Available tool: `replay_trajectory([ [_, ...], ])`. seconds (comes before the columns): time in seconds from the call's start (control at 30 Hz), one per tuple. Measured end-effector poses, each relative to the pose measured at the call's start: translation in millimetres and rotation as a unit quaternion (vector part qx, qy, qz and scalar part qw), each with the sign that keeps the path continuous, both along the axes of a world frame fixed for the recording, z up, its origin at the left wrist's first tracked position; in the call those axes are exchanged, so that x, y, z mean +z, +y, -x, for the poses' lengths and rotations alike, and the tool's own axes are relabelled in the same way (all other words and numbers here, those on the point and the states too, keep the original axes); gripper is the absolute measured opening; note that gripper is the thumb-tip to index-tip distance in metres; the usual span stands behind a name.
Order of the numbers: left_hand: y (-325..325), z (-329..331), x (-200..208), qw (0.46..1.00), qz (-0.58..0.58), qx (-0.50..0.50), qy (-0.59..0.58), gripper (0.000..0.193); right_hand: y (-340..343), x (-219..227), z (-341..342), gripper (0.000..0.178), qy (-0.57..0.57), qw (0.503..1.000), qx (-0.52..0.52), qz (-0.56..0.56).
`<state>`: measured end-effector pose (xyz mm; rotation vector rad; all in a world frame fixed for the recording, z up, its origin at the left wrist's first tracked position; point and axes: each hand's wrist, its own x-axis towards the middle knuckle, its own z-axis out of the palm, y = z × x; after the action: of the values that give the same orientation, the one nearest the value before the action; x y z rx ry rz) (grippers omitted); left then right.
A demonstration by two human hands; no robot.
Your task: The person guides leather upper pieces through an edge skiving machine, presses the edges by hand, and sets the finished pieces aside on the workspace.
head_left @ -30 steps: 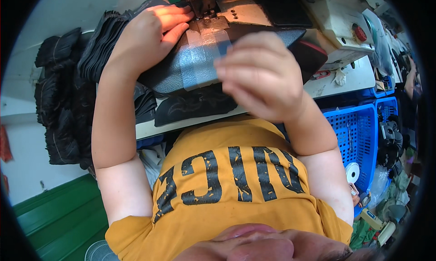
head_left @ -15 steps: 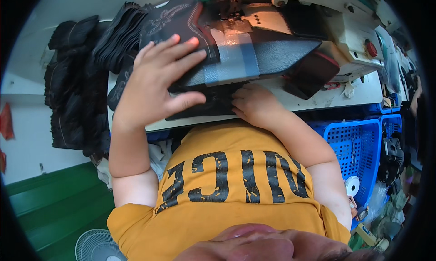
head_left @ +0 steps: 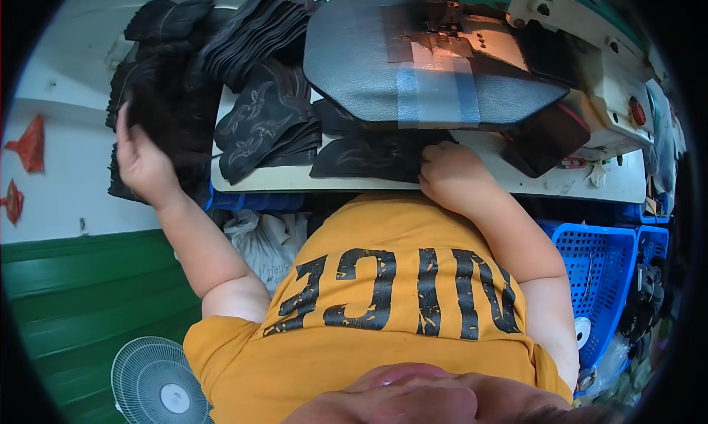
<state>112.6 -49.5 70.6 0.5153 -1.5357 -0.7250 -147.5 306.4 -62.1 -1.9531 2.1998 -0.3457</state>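
Right hand point(head_left: 457, 175) at the desk's point(head_left: 276, 177) near edge, fingers curled in, touching the right end of the black panel point(head_left: 372, 156); can't tell if they actually pinch it. Panel lies flat on my side of the machine's point(head_left: 623, 88) dark plate point(head_left: 354, 70), pale stitching on top. My left hand point(head_left: 150, 169) is out left at the black bundles point(head_left: 193, 107), fingers pointing up; it's blurry there, can't tell if it holds anything. Stitched stack point(head_left: 267, 125) sits fanned between left hand and panel, black pile point(head_left: 258, 37) behind it. Clear tape point(head_left: 439, 96) crosses the plate. Blue basket point(head_left: 619, 291) to my right.
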Motion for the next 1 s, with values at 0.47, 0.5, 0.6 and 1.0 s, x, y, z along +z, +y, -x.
replay_trajectory([
  [0.47,55.4,66.5,-187.0,0.864,0.298,-0.077,-0.399,0.033,3.0,-4.7,8.2,0.015,0.030,0.998,-0.016,-0.051],
  [0.5,72.3,74.8,-175.4,0.858,0.312,-0.132,-0.387,0.032,2.9,-3.2,9.1,0.015,0.028,0.998,-0.015,-0.047],
  [0.6,125.5,100.6,-160.0,0.823,0.334,-0.332,-0.318,0.031,5.9,-8.5,9.3,0.013,0.038,0.999,-0.003,-0.031],
  [1.0,162.6,153.9,-178.5,0.775,0.247,-0.374,-0.445,0.018,9.2,-28.2,18.3,0.020,0.018,0.992,-0.079,0.092],
])
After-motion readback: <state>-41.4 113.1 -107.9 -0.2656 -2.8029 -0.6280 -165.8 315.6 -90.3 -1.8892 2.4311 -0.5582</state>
